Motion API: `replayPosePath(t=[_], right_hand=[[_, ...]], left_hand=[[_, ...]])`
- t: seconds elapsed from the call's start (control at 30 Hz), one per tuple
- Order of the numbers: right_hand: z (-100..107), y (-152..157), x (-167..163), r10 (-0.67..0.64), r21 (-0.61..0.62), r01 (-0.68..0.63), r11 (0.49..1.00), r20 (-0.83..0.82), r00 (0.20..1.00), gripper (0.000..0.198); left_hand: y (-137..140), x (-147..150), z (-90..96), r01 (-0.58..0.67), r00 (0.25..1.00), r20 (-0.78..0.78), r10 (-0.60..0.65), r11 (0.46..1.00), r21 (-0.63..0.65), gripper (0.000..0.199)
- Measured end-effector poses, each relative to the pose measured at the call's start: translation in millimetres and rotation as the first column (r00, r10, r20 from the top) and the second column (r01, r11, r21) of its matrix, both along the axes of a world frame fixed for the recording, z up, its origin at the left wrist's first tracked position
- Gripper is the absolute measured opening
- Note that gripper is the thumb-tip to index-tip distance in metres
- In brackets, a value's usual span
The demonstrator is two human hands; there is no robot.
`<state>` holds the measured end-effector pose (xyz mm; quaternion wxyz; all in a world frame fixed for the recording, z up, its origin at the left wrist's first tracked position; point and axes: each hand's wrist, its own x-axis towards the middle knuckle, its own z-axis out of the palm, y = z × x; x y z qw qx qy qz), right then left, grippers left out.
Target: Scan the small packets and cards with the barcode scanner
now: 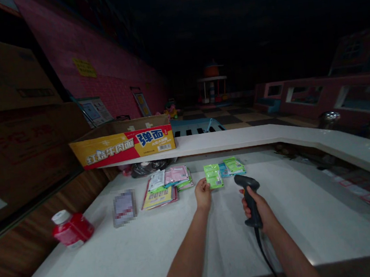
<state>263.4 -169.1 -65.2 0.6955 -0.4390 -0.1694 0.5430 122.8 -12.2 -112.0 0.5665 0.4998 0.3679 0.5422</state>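
Observation:
Between the fingers of my left hand (203,194) is the lower left edge of a green packet (213,175), held up from the white counter. My right hand (260,205) is wrapped round the handle of a black barcode scanner (250,197); its head tilts toward the packet, and a cable runs down from the handle. Just behind lie a few blue and green packets (234,165). To the left, a pile of pink, white and green packets (175,174) rests partly on a yellow packet (160,197).
A red bottle with a white cap (73,231) stands at the left, near a blurred-out item (124,208). An open yellow and red carton (124,145) sits on the raised white ledge (238,139). Brown boxes (23,146) are stacked at far left.

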Motion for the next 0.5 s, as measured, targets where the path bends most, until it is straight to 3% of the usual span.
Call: replayPosePath(t=[0.1, 0.2, 0.5], right_hand=[[9, -13, -6, 0.060, -0.062, -0.047, 0.997, 0.218, 0.974, 0.042], [14, -28, -8, 0.102, -0.095, -0.075, 0.993, 0.333, 0.937, 0.039], [26, -51, -9, 0.125, -0.139, -0.074, 0.987, 0.405, 0.906, 0.042]], left_hand=[[-1, 0, 1.6, -0.016, 0.999, -0.035, 0.016, 1.000, 0.000, 0.032], [-3, 1, 3.9, -0.036, 0.996, -0.077, 0.035, 0.999, -0.010, 0.029], [1, 0, 1.1, -0.056, 0.991, -0.116, 0.069, 0.992, 0.115, 0.019]])
